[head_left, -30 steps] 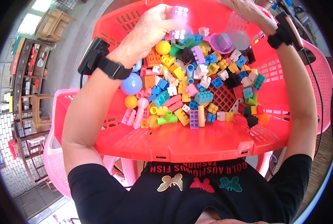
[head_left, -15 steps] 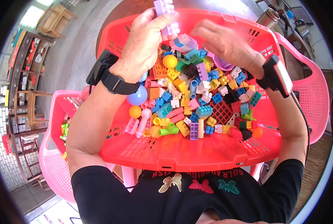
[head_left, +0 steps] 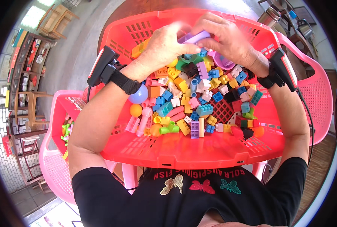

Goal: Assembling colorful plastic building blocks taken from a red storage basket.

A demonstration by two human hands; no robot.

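Above the far part of a red basket (head_left: 153, 151), both hands meet at a light purple building block (head_left: 195, 37). My left hand (head_left: 166, 43) grips its left side with the thumb along the near face; its fingertips are blurred. My right hand (head_left: 227, 38) has fingers closed round the right end, partly covering it. Whether it is one block or several joined, I cannot tell. Beneath the hands lies a heap of colourful building blocks (head_left: 183, 102), with a blue ball (head_left: 139, 94), a yellow-orange ball (head_left: 135, 110) and a purple ring-shaped piece (head_left: 223, 60) among them.
Pink plastic chairs stand at the right (head_left: 314, 90) and left (head_left: 51, 166); the left one bears a red container (head_left: 59, 132) of small pieces. Behind the basket is a brown table (head_left: 146, 5). Metal vessels (head_left: 269, 17) stand at the far right, shelves (head_left: 25, 75) far left.
My left hand has come down and right with the light purple block. My right hand has closed on the block's other end. Yellow-orange blocks at the basket's far left are now uncovered.
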